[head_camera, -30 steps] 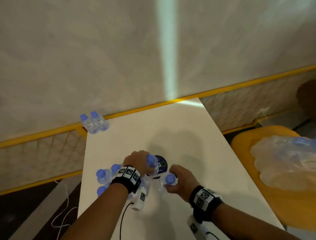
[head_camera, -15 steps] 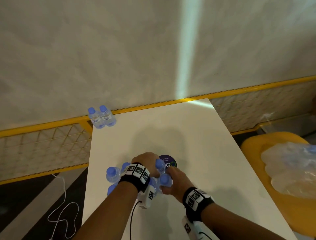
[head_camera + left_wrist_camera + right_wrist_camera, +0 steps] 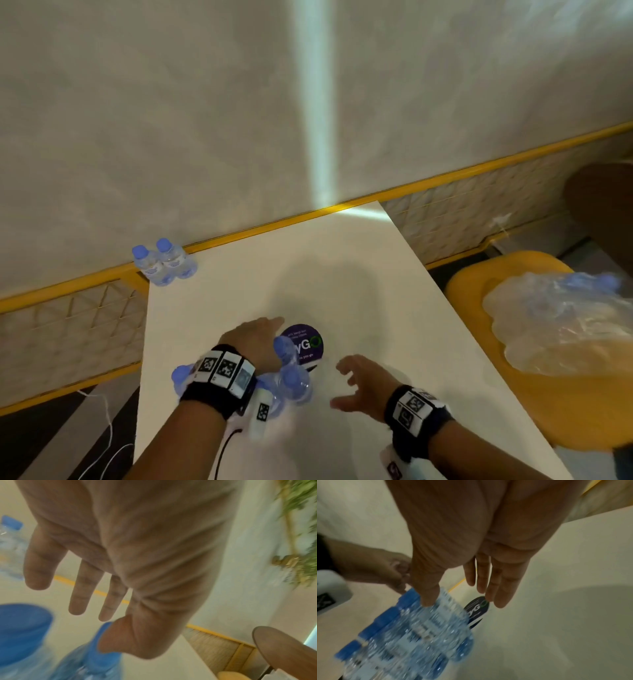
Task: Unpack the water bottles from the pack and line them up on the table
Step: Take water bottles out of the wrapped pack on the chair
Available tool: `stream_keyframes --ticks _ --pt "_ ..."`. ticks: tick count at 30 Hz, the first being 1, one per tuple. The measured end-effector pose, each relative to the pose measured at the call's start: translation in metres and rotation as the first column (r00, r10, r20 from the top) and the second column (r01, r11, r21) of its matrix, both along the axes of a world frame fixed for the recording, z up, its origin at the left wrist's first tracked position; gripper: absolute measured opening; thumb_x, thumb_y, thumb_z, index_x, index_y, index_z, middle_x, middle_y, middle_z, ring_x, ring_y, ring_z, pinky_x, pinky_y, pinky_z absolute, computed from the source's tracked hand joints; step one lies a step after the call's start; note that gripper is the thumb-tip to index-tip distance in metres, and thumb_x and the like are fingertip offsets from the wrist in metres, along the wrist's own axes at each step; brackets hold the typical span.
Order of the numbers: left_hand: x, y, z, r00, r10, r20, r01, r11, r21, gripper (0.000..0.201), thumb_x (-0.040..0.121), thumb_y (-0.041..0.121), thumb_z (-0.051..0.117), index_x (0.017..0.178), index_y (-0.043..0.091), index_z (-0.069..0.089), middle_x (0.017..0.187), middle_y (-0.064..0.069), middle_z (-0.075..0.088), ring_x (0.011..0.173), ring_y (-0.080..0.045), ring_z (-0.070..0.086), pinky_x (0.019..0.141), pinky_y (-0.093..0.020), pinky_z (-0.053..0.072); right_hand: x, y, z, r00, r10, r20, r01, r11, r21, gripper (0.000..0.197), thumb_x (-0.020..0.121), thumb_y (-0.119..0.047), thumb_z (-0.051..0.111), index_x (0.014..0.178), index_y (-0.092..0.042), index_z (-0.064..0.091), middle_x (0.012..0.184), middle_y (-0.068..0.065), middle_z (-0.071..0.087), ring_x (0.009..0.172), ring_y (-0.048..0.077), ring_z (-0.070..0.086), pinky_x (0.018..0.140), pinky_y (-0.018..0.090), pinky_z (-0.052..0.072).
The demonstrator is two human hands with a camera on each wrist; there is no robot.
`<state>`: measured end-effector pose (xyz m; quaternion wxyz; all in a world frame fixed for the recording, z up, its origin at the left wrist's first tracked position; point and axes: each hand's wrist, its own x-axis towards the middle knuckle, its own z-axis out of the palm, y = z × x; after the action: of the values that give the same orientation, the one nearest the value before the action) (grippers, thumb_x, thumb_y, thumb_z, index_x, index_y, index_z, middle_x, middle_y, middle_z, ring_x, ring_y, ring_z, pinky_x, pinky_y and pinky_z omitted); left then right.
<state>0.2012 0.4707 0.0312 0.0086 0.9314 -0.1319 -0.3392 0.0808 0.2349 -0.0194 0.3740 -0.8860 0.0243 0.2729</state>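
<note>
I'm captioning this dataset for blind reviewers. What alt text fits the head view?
Two hands hover with fingers spread over a white table: the left hand above a cluster of blue-capped water bottles, the right hand beside it, holding nothing. Two more bottles stand at the far left corner; a plastic pack lies on a yellow seat.

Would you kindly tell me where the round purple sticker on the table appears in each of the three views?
Head: the round purple sticker lies centre-low, just beyond the near bottles.
Left wrist: not in view.
Right wrist: centre, lower half, seen edge-on beneath the right hand fingertips.
Shared landmark: the yellow rail.
</note>
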Motion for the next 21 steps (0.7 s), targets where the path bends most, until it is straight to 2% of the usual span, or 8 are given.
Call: stream_keyframes --ticks 3,5,10,12,14,16,19,21 --pt "-0.015 -0.032 0.035 0.988 -0.034 0.148 0.042 0.998 -0.055 0.077 0.083 0.053 0.061 0.152 0.037 0.033 0.152 0.007 0.045 0.132 -0.021 0.051 0.105 -0.041 0.047 -0.028 -0.074 0.004 0.996 -0.081 -0.04 0.08 0.996 -0.034 0.043 0.075 -0.057 0.072 0.11 -0.036 0.058 0.103 -0.02 0.057 0.086 -0.002 0.058 0.072 0.011 0.044" --pt "-0.032 -0.072 0.055 0.984 -0.083 0.156 0.107 0.983 -0.152 0.063 0.087 0.047 0.061 0.147 0.035 0.043 0.147 0.009 0.049 0.127 -0.019 0.054 0.103 -0.039 0.049 -0.05 -0.133 0.001 0.975 -0.213 -0.059 0.21 0.976 -0.062 0.026 0.079 -0.05 0.072 0.097 -0.034 0.061 0.096 -0.017 0.063 0.082 -0.002 0.061 0.07 0.012 0.046" --pt "-0.085 -0.214 0.063 0.964 -0.262 -0.051 0.198 0.831 -0.52 0.044 0.091 0.038 0.062 0.134 0.032 0.058 0.136 0.011 0.059 0.116 -0.007 0.058 0.1 -0.03 0.049 -0.102 -0.274 0.004 0.759 -0.651 0.038 0.649 0.749 -0.134 0.007 0.085 -0.023 0.07 0.079 -0.023 0.066 0.08 -0.003 0.07 0.076 0.02 0.065 0.073 0.038 0.054" --pt "-0.104 -0.274 0.043 0.912 -0.366 -0.187 0.217 0.815 -0.537 0.044 0.088 0.04 0.063 0.131 0.031 0.062 0.133 0.011 0.063 0.112 -0.008 0.061 0.096 -0.031 0.053 -0.112 -0.323 -0.007 0.661 -0.749 0.046 0.746 0.649 -0.152 0.006 0.086 -0.021 0.069 0.09 -0.019 0.065 0.091 0.004 0.071 0.08 0.024 0.066 0.081 0.045 0.056" --pt "-0.124 -0.332 0.024 0.845 -0.451 -0.289 0.245 0.805 -0.539 0.047 0.087 0.042 0.066 0.133 0.031 0.061 0.135 0.009 0.063 0.115 -0.011 0.062 0.099 -0.036 0.053 -0.112 -0.367 -0.021 0.574 -0.816 0.068 0.817 0.564 -0.121 0.022 0.086 -0.024 0.071 0.103 -0.018 0.06 0.105 0.006 0.067 0.088 0.027 0.066 0.085 0.048 0.055" --pt "-0.141 -0.383 0.009 0.804 -0.497 -0.327 0.268 0.794 -0.546 0.056 0.087 0.044 0.068 0.14 0.031 0.054 0.142 0.004 0.06 0.122 -0.017 0.06 0.104 -0.04 0.05 -0.102 -0.396 -0.024 0.578 -0.809 0.111 0.814 0.561 -0.148 0.031 0.086 -0.028 0.071 0.112 -0.018 0.057 0.111 0.005 0.063 0.095 0.029 0.065 0.086 0.048 0.055" --pt "-0.158 -0.445 -0.014 0.814 -0.452 -0.366 0.181 0.795 -0.579 0.075 0.087 0.044 0.072 0.151 0.028 0.037 0.147 -0.004 0.052 0.126 -0.023 0.055 0.103 -0.039 0.047 -0.073 -0.421 -0.029 0.561 -0.826 0.062 0.821 0.544 -0.174 0.028 0.093 -0.022 0.059 0.119 -0.011 0.061 0.119 0.01 0.065 0.108 0.03 0.062 0.095 0.041 0.05" --pt "-0.159 -0.48 -0.037 0.856 -0.394 -0.334 0.135 0.795 -0.592 0.08 0.082 0.051 0.073 0.149 0.034 0.033 0.146 -0.001 0.051 0.126 -0.024 0.053 0.101 -0.04 0.047 -0.058 -0.446 -0.057 0.644 -0.764 0.039 0.75 0.62 -0.232 0.038 0.096 -0.018 0.048 0.133 -0.027 0.052 0.14 0.005 0.054 0.126 0.026 0.05 0.109 0.04 0.035"
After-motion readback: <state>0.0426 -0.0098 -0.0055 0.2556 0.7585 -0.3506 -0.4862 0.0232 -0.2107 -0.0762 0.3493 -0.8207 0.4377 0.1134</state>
